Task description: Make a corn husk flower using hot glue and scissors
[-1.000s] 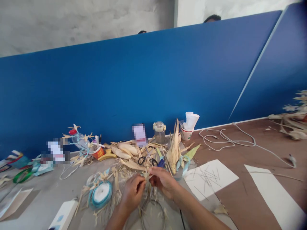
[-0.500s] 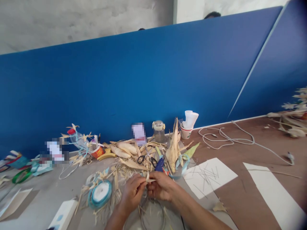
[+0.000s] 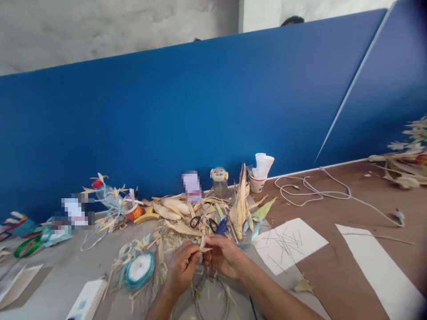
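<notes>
Between my two hands is a small pale corn husk flower (image 3: 203,246) with pointed petals. My left hand (image 3: 183,266) pinches it from the left with thumb and forefinger. Across from it, my right hand (image 3: 223,255) has its fingers closed around the flower's other side, so part of it is hidden. Below them a thin wire ring (image 3: 211,300) lies on the grey table. Black-handled scissors (image 3: 204,221) and a blue glue gun (image 3: 221,227) rest just beyond the fingers, among dried corn husks (image 3: 175,206).
A blue ribbon spool (image 3: 140,270) and a white power strip (image 3: 87,300) lie to the left. Thin sticks sit on white paper (image 3: 292,246) at right, near a white cable (image 3: 316,194). A jar (image 3: 219,182) and paper cup (image 3: 257,183) stand before the blue partition (image 3: 187,111).
The fingers have shifted slightly around the husk flower, with the right thumb now higher against it. The whole view has moved a little; the things on the table stay put.
</notes>
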Action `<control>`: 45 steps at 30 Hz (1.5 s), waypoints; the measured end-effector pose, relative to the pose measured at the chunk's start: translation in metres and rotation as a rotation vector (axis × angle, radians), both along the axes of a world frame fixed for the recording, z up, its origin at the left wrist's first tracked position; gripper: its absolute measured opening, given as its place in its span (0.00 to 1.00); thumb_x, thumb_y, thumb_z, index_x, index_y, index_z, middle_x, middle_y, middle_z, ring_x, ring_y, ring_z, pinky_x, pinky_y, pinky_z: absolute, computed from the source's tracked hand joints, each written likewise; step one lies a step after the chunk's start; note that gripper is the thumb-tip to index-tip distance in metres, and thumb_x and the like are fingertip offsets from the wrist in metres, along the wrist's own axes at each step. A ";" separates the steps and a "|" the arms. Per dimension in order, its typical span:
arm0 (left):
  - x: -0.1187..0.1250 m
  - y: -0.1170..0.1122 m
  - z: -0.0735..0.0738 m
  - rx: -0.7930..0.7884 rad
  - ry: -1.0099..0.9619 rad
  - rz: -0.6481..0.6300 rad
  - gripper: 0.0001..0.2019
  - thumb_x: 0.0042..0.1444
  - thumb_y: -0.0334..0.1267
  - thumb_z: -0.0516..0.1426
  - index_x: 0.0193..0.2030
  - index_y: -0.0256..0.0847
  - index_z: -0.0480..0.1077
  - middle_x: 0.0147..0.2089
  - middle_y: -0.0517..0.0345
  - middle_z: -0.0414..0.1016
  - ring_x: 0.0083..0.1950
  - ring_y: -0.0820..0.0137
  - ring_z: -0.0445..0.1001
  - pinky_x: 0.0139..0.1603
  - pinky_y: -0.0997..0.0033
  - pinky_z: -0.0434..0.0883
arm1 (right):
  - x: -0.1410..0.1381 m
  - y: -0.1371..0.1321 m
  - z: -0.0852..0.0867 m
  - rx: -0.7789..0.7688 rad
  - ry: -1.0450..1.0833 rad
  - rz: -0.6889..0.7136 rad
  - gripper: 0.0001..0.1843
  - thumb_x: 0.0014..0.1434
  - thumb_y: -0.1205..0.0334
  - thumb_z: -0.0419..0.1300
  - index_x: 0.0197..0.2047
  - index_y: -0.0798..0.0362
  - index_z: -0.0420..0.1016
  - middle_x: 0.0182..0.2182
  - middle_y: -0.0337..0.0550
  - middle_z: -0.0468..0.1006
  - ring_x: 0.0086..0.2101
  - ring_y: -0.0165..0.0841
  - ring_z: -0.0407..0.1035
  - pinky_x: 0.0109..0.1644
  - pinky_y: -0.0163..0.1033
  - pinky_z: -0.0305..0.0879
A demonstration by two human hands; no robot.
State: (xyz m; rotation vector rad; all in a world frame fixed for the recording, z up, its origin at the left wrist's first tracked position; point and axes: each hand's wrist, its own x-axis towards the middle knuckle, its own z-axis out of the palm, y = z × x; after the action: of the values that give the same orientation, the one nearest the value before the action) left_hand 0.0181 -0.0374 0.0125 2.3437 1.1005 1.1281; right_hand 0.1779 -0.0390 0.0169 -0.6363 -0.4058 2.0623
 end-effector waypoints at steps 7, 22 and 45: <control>0.001 0.000 0.001 0.016 -0.019 -0.003 0.09 0.59 0.33 0.52 0.33 0.41 0.73 0.26 0.58 0.72 0.28 0.71 0.71 0.30 0.73 0.68 | -0.006 -0.001 0.002 0.010 0.015 -0.026 0.09 0.39 0.66 0.65 0.22 0.53 0.67 0.12 0.30 0.66 0.15 0.24 0.57 0.24 0.32 0.53; 0.003 0.000 0.006 0.203 -0.026 -0.040 0.07 0.58 0.27 0.52 0.34 0.41 0.69 0.27 0.60 0.72 0.28 0.72 0.70 0.31 0.74 0.68 | -0.008 -0.007 -0.001 -0.002 0.130 -0.025 0.12 0.40 0.66 0.68 0.24 0.55 0.67 0.16 0.32 0.69 0.19 0.23 0.59 0.27 0.32 0.52; 0.000 0.003 0.002 0.127 -0.032 0.055 0.07 0.58 0.32 0.53 0.33 0.40 0.71 0.26 0.58 0.74 0.27 0.71 0.72 0.28 0.75 0.69 | 0.000 -0.002 -0.002 -0.028 0.090 0.023 0.14 0.46 0.52 0.61 0.25 0.56 0.71 0.17 0.35 0.69 0.19 0.26 0.61 0.27 0.34 0.53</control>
State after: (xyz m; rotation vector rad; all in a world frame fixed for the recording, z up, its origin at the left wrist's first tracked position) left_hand 0.0185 -0.0348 0.0147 2.3950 1.1196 1.2863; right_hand 0.1776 -0.0410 0.0153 -0.5548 -0.3344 2.1131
